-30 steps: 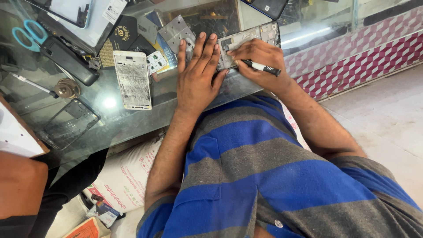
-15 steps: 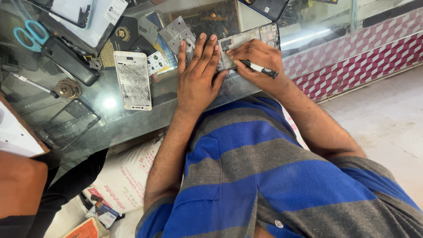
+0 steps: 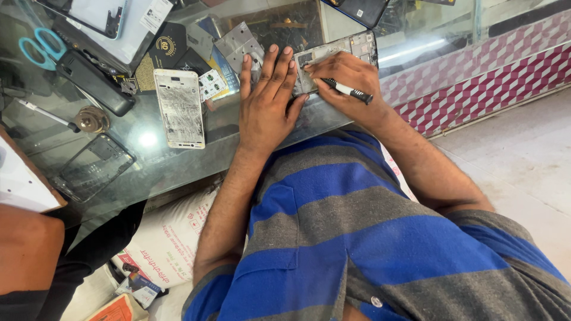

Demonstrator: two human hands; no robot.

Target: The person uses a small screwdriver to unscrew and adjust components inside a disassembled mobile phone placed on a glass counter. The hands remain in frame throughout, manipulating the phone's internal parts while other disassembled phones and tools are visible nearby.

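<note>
2 hands: left hand (image 3: 267,101) flat on 1 phone frame (image 3: 339,56); right hand (image 3: 345,80) grip clamped on 1 screwdriver (image 3: 348,91).

Your left hand (image 3: 267,104) lies flat, palm down, fingers spread and pointing far; your right hand (image 3: 345,80) is curled in a pinch grip just right of it; both forearms extend forward.

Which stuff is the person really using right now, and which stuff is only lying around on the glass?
In use:
opened phone frame, pressed flat by the left hand
small screwdriver, held in the right hand

Just lying about:
white cracked phone
blue scissors
black phone frame
black handset
silver back plate
</note>
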